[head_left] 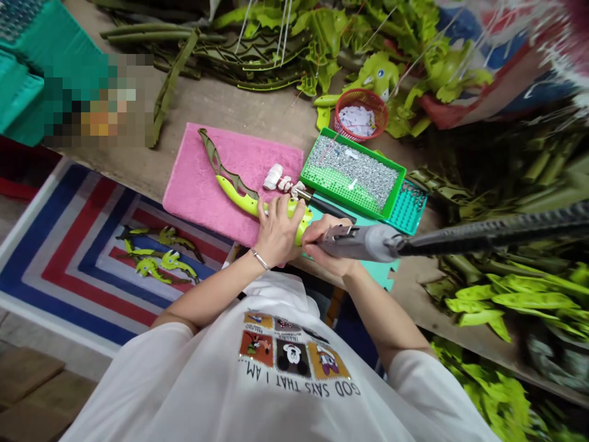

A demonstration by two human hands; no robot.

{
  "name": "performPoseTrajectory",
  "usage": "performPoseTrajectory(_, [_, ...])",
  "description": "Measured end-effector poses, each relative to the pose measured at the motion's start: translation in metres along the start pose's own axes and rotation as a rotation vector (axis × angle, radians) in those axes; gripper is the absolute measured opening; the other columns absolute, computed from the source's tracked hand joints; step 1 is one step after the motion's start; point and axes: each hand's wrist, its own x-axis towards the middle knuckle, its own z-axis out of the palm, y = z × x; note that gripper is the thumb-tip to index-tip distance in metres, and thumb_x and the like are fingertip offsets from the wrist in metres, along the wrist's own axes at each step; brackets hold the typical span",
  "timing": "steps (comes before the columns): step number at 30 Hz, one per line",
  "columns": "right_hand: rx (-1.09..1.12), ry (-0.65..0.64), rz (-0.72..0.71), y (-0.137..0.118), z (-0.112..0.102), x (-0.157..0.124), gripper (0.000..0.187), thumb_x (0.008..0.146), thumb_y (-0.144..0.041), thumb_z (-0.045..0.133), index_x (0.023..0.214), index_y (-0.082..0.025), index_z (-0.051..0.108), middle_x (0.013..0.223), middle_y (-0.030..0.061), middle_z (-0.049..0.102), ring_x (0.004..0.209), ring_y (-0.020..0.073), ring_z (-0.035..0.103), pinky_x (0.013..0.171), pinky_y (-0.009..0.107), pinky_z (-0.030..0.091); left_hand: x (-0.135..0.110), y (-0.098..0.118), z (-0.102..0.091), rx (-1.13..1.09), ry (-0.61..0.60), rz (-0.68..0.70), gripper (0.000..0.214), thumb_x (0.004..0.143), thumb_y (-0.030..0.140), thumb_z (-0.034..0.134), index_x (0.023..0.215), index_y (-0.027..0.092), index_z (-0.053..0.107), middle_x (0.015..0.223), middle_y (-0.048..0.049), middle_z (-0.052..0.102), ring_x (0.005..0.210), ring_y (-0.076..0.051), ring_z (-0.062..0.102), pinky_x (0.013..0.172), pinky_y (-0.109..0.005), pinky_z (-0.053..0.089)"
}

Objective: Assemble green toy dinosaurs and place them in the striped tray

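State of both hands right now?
Left hand: fingers closed over the lime-green piece, holding it down on the pink towel.
Right hand: closed, holding the grey power tool.

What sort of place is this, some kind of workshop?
Probably a small craft workshop: heaps of green cut-out shapes on a wooden bench, a powered hand tool in the right hand, and a green tray of small silvery bits.
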Motion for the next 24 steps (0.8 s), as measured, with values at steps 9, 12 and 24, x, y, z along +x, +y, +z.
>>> performPoseTrajectory(9, [0.07,0.648,-0.374,-0.005,-0.04,0.08,0.032,0.07,-0.051,0.077,0.084,-0.028,0.06,0.049,-0.0087,0.05,0.04,0.0133,0.049,0.046,0.03,0.046,0.0,-0.025,-0.025,-0.03,-0.058,0.05,0.103,0.066,0.049,0.086,0.152,0.014,0.041,0.153,-0.0256,0.04,0.14,-0.044,0.038,0.118,-0.065,0.021])
performPoseTrajectory(12, [0.028,0.714,-0.296,0.016,-0.05,0.092,0.029,0.07,-0.044,0.075,0.072,-0.025,0.053,0.051,-0.0067,0.053,0.044,0.0133,0.053,0.051,0.03,0.047,-0.002,-0.018,-0.019,0.003,-0.072,0.067,0.111,0.069,0.056,0.084,0.156,0.009,0.033,0.162,-0.03,0.024,0.15,-0.049,0.021,0.117,-0.072,0.014])
performPoseTrajectory(24, [-0.055,0.734,-0.2,0.048,-0.055,0.103,0.034,0.067,-0.049,0.073,0.069,-0.025,0.049,0.05,-0.0077,0.053,0.043,0.0111,0.051,0.051,0.028,0.045,-0.007,0.031,0.004,0.128,-0.199,0.197,0.074,0.094,0.048,0.062,0.153,0.01,0.039,0.165,-0.0196,0.027,0.156,-0.04,0.014,0.118,-0.076,0.017])
